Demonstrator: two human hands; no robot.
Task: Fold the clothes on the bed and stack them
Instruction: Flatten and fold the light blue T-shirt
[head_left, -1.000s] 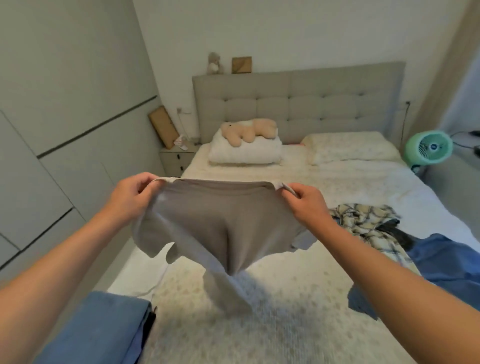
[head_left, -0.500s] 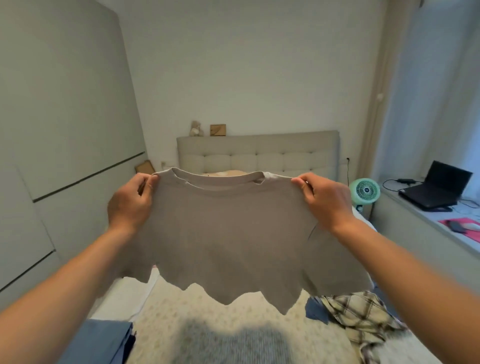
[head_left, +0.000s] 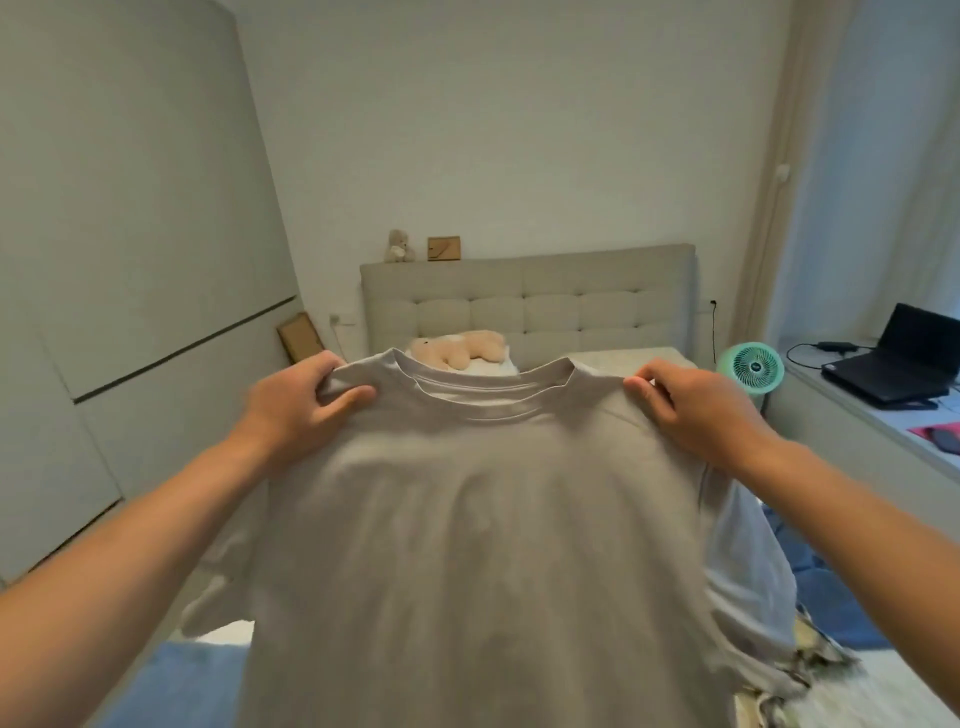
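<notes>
Along the left edge we see pale wardrobe doors (head_left: 130, 260), and low beside them a folded blue garment (head_left: 176, 680) lies on the bed near our left forearm. Our left hand (head_left: 296, 405) grips the left shoulder of the grey T-shirt (head_left: 478, 545), thumb on the near face and fingers curled behind the cloth. We hold the shirt up in the air above the bed, neckline at the top, its body hanging wide in front of us and hiding most of the mattress. Over the collar we can make out a tan plush toy (head_left: 460, 349) on a white pillow, with the padded headboard (head_left: 530, 296) behind it. Our right hand (head_left: 696, 410) pinches the shirt's right shoulder, fingers closed over the seam. Below that arm a plaid garment (head_left: 810, 660) and a blue one (head_left: 826, 587) lie crumpled on the bed. Further right stands a green fan (head_left: 749, 366), then a laptop (head_left: 904, 358) on a desk.
</notes>
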